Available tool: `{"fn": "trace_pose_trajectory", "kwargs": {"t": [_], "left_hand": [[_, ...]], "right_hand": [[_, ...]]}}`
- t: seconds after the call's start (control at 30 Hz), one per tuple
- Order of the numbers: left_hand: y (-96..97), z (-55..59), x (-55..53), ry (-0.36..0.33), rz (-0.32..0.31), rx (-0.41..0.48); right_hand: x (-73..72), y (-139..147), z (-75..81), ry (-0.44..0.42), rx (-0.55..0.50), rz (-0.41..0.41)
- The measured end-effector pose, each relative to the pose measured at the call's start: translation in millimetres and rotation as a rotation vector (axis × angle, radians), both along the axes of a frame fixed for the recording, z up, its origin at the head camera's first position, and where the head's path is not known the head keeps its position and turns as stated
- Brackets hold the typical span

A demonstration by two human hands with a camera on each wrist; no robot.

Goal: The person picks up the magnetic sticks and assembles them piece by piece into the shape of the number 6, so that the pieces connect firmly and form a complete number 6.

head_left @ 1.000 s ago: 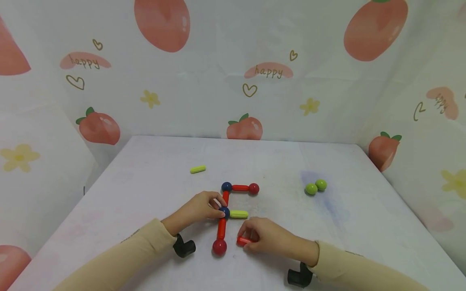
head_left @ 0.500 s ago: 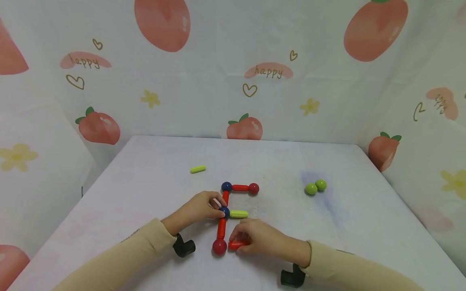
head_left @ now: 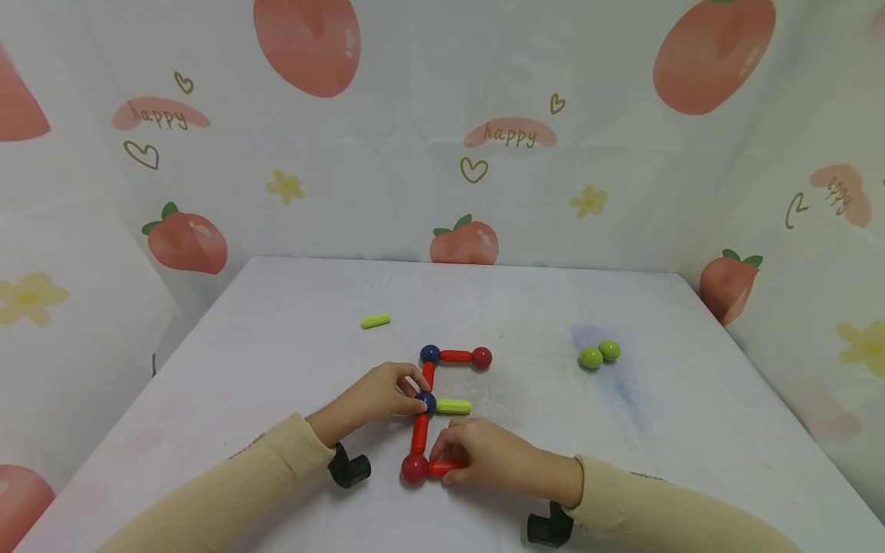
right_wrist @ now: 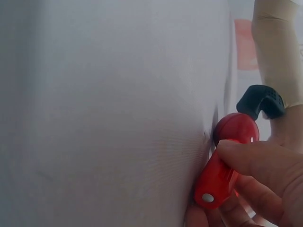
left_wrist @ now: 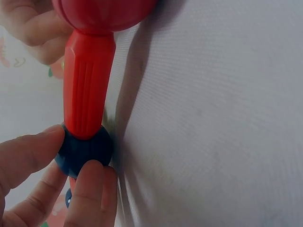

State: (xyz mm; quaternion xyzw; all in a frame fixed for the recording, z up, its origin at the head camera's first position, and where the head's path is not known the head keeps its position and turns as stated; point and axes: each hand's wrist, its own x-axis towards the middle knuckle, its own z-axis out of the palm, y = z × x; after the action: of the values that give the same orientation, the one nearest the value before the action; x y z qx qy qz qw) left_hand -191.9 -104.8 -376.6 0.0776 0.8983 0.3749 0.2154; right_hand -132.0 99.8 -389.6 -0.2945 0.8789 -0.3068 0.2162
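On the table lies a figure of magnetic rods and balls. My left hand (head_left: pixel 379 395) pinches its middle blue ball (left_wrist: pixel 84 150) between thumb and fingers. From that ball a red rod (left_wrist: pixel 88 85) runs toward me to a dark red ball (head_left: pixel 415 469), and a yellow-green rod (head_left: pixel 454 406) points right. With thumb and fingertips my right hand (head_left: pixel 501 457) grips another red rod (right_wrist: pixel 215 182), one end against the dark red ball (right_wrist: pixel 236 128); a silvery disc shows on its free end. At the far end are a blue ball (head_left: pixel 430 354), a red rod (head_left: pixel 456 356) and a dark red ball (head_left: pixel 482 358).
A loose yellow-green rod (head_left: pixel 376 321) lies farther back on the white table (head_left: pixel 290 307). To the right, two green balls (head_left: pixel 600 355) sit side by side near a bluish stain. A fruit-patterned cloth (head_left: pixel 401 153) hangs behind the table.
My right hand has moved left with the red rod, bringing its end to the near dark red ball, which has shifted slightly left. My left hand has stayed on the blue ball.
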Motion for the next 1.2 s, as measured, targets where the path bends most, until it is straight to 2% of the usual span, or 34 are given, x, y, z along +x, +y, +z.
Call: {"fn": "trace_pose_trajectory", "kwargs": {"t": [0.17, 0.43, 0.8, 0.93, 1.1, 1.2], "left_hand": [[0.2, -1.2, -1.3, -0.01, 0.01, 0.003], [-1.2, -2.3, -2.5, -0.005, -0.005, 0.011], [-0.8, -3.2, -2.5, -0.009, 0.009, 0.009], [-1.3, -3.7, -2.4, -0.006, 0.01, 0.006], [-1.4, -4.2, -1.8, -0.004, 0.011, 0.015], [-0.7, -4.3, -1.2, -0.008, 0.016, 0.017]], "right_hand": [[0.6, 2, 0.5, 0.015, 0.027, -0.012], [0.4, 3, 0.2, 0.017, 0.016, -0.011], [0.4, 3, 0.2, 0.017, 0.017, -0.011], [-1.2, 4, 1.5, -0.007, 0.011, -0.015], [-6.5, 15, 12.4, -0.029, -0.017, -0.071], [-14.1, 31, 25.3, 0.031, -0.055, -0.103]]}}
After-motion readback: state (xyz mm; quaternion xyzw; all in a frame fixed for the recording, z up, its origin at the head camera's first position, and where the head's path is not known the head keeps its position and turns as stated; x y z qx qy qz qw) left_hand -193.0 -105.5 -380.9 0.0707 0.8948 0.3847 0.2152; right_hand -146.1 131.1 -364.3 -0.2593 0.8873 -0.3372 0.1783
